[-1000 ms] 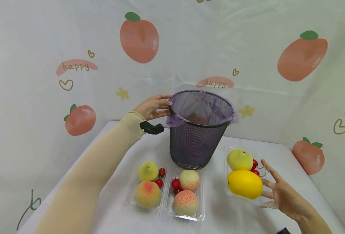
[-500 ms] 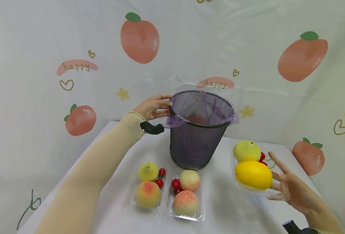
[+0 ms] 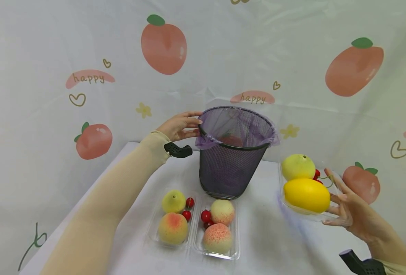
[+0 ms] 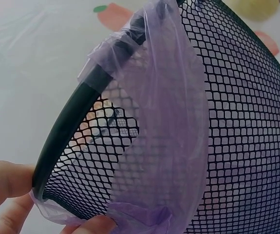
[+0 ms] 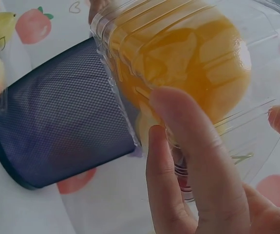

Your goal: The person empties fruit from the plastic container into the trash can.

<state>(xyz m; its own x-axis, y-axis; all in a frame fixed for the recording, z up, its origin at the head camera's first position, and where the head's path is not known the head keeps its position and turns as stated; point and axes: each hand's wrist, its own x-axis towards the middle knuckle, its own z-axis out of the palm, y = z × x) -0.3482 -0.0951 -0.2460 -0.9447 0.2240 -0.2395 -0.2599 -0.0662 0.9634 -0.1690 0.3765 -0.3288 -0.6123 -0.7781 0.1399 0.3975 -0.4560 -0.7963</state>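
A black mesh bin point(image 3: 233, 152) lined with a purple bag point(image 3: 237, 124) stands at the back of the table. My left hand point(image 3: 189, 125) pinches its left rim; in the left wrist view my fingers point(image 4: 3, 183) press the black rim point(image 4: 71, 122) and bag edge. My right hand point(image 3: 340, 202) holds a clear fruit tray point(image 3: 314, 217) in the air, right of the bin. In it are a yellow fruit point(image 3: 307, 195), a green-yellow fruit point(image 3: 298, 167) and cherries point(image 3: 316, 173). In the right wrist view my fingers point(image 5: 198, 161) lie under the tray point(image 5: 256, 146), with the bin point(image 5: 62, 117) behind.
Two clear trays point(image 3: 154, 229) point(image 3: 236, 244) sit side by side before the bin, each with peaches and cherries. The white table point(image 3: 268, 244) ends at a peach-printed backdrop point(image 3: 86, 57) close behind and on both sides.
My right hand has lifted the tray with the yellow fruit off the table, up and to the right. The left hand has stayed on the bin rim.
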